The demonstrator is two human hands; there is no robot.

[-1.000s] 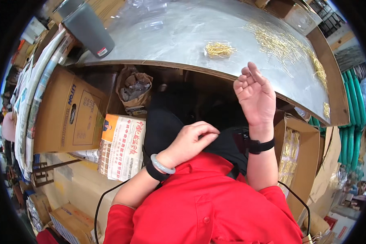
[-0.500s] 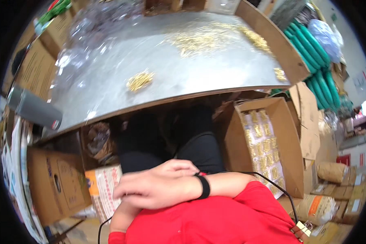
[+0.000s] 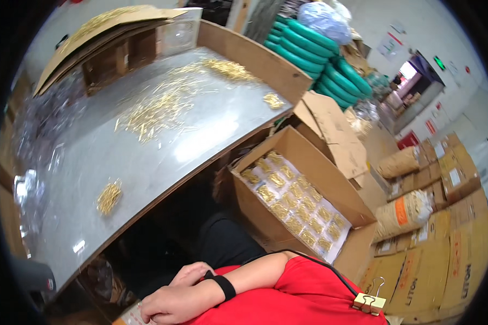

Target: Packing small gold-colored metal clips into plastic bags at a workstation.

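My forearms cross in front of my red shirt, low in the view. My right hand point(image 3: 171, 302), below a black wristband point(image 3: 223, 287), lies over the left arm with its fingers loosely bent and nothing in them. Just beyond it, my left hand point(image 3: 191, 274) shows in part, relaxed and without anything visible in it. A small bundle of thin gold strips point(image 3: 109, 197) lies on the grey tabletop point(image 3: 146, 168), nearest to my hands. Many loose gold strips point(image 3: 160, 111) spread over the far part. Another small bundle point(image 3: 273, 101) rests by the right corner.
Below the table's right side stands an open carton point(image 3: 358, 208) with rows of gold bundles on white sheets. Clear plastic bags point(image 3: 43, 124) heap up at the left, near a grey cylinder point(image 3: 32, 276). Green rolls point(image 3: 309, 49), filled sacks point(image 3: 401, 214) and cartons point(image 3: 466, 254) stand right.
My view has swung to the right, so the table sits further left and more of the carton and stacked boxes shows. My arms stay crossed.
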